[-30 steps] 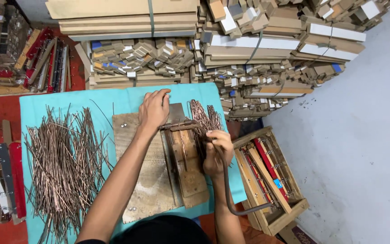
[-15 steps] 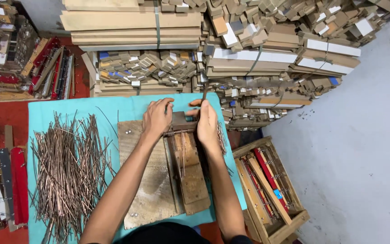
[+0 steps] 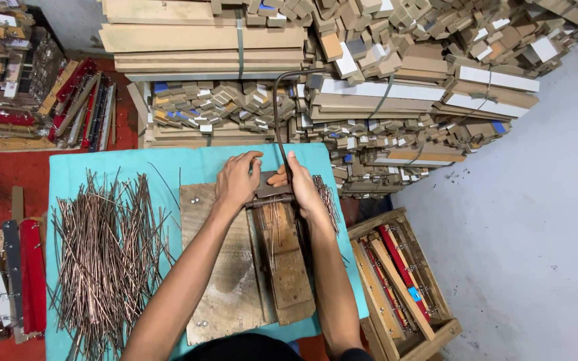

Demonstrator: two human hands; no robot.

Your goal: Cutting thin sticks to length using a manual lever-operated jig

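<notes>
Head view, looking straight down. Both forearms run off the bottom edge; elbows and body cut off. Left hand (image 3: 237, 179) lies palm-down on the top end of the wooden jig (image 3: 282, 257), fingers curled over a dark metal part; what sits under the palm is hidden, so I cannot tell whether it clamps anything. Right hand (image 3: 300, 185) is closed around the lower end of the curved metal lever (image 3: 277, 110), which rises toward 12 o'clock and arcs right in front of the stacked wood. The pivot where lever meets jig is mostly covered by both hands. A few thin rods lie along the jig's channel, hard to count. Small rod bundle (image 3: 327, 199) at 3 o'clock of the right hand, partly behind the wrist. Big loose pile of copper-coloured rods (image 3: 105, 257) at 9 o'clock on the teal table cover (image 3: 75, 175), well apart from the hands; its lower end is cut off. Jig sits on a worn board (image 3: 225, 281). Wooden crate (image 3: 403, 281) at 4 o'clock, corner cropped. Wood offcut stacks (image 3: 396, 87) fill 12 o'clock.

Versus half a second ago: the lever now stands clearly raised; earlier only a short dark stub showed between the hands. Right hand has shifted from resting flat to gripping. Rod pile unchanged.
</notes>
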